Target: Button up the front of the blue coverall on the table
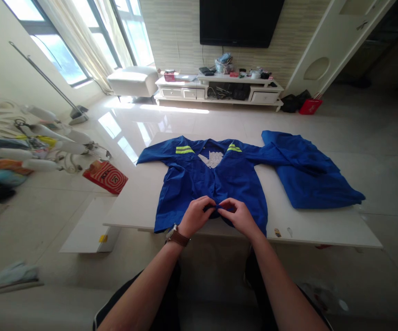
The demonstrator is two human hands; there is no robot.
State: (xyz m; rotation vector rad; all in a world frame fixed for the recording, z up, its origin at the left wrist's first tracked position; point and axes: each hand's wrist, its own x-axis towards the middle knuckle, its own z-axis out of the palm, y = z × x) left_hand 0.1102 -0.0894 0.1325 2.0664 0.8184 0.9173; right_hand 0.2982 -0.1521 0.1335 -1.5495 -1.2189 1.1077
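Note:
A blue work jacket with yellow-green reflective strips on the shoulders lies spread on a white table, its collar pointing away from me. At the front opening near the lower hem, my left hand pinches one edge of the cloth. My right hand pinches the cloth right beside it, and the fingertips of both hands nearly meet. Whether a button sits between the fingers is hidden. A folded pile of blue clothing rests to the right, with the jacket's sleeve reaching onto it.
Small stickers are on the table's near right edge. To the left are a red paper bag, a white box and a cluttered rack. A white TV cabinet stands against the far wall, beside a white stool.

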